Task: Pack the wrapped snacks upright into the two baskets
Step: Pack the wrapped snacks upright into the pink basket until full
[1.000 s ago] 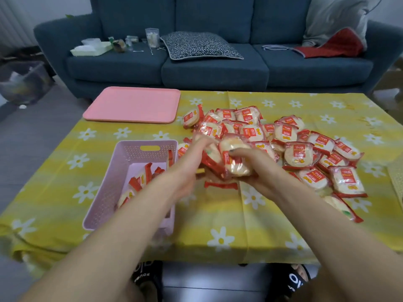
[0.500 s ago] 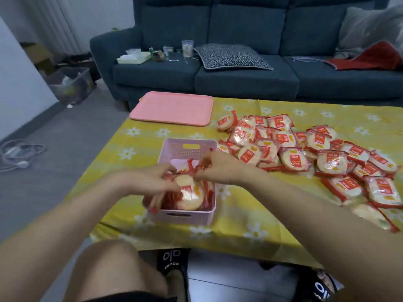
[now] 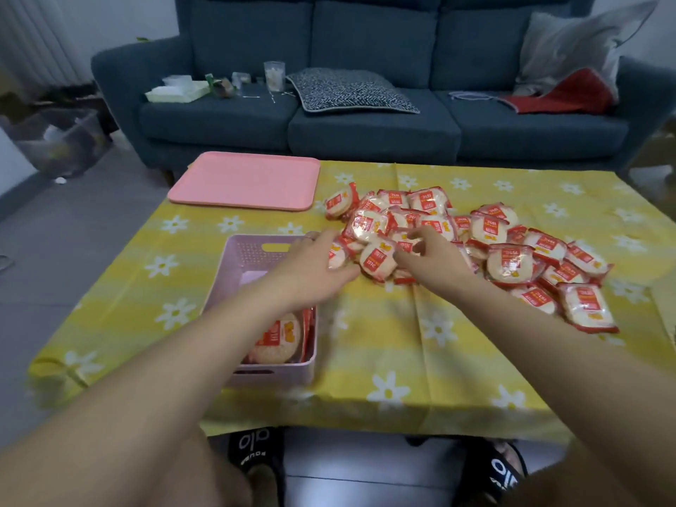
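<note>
A heap of round snacks in clear-and-red wrappers (image 3: 508, 261) covers the middle and right of the yellow flowered table. A lilac plastic basket (image 3: 252, 247) stands at the front left; a few wrapped snacks (image 3: 278, 338) stand upright at its near end, and its far end is bare. My left hand (image 3: 311, 267) reaches across the basket's right rim, fingers spread against the heap's left edge. My right hand (image 3: 429, 254) rests on the heap's near side, fingers curled over a snack (image 3: 378, 259) lying between both hands. Neither hand has lifted anything.
A flat pink tray (image 3: 245, 181) lies at the table's back left. A pale yellow object (image 3: 664, 301) is cut off by the right edge. A blue sofa (image 3: 365, 133) with cushions and clutter stands behind. The table's front edge (image 3: 365, 415) is close to my knees.
Both hands left the basket's near end, where they set a bundle of snacks upright, and moved forward and right back to the heap. The camera view swung right.
</note>
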`<act>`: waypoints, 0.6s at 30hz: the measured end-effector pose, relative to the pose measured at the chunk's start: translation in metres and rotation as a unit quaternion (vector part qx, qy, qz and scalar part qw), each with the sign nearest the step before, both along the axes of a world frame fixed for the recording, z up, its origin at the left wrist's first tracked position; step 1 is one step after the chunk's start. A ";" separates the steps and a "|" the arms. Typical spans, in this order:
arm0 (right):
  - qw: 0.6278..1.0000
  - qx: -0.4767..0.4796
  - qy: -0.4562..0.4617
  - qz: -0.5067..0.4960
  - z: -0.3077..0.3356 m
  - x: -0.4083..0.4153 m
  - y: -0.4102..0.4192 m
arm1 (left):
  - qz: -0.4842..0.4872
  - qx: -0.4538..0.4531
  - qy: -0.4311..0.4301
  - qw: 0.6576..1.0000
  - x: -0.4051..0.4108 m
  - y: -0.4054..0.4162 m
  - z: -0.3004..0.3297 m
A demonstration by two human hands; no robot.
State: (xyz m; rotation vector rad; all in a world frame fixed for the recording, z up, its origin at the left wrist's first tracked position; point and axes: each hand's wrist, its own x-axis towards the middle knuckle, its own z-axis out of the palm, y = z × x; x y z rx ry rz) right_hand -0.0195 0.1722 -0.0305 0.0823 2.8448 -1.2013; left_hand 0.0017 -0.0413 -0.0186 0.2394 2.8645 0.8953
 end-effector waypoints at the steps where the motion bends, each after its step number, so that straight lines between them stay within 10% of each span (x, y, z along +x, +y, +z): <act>1: 1.000 0.006 -0.010 -0.023 -0.006 -0.003 0.015 | -0.010 0.014 -0.012 1.000 -0.009 0.018 -0.007; 18: 0.978 -0.081 -0.081 -0.175 -0.071 -0.077 0.060 | 0.135 0.130 -0.135 0.973 -0.110 0.099 -0.105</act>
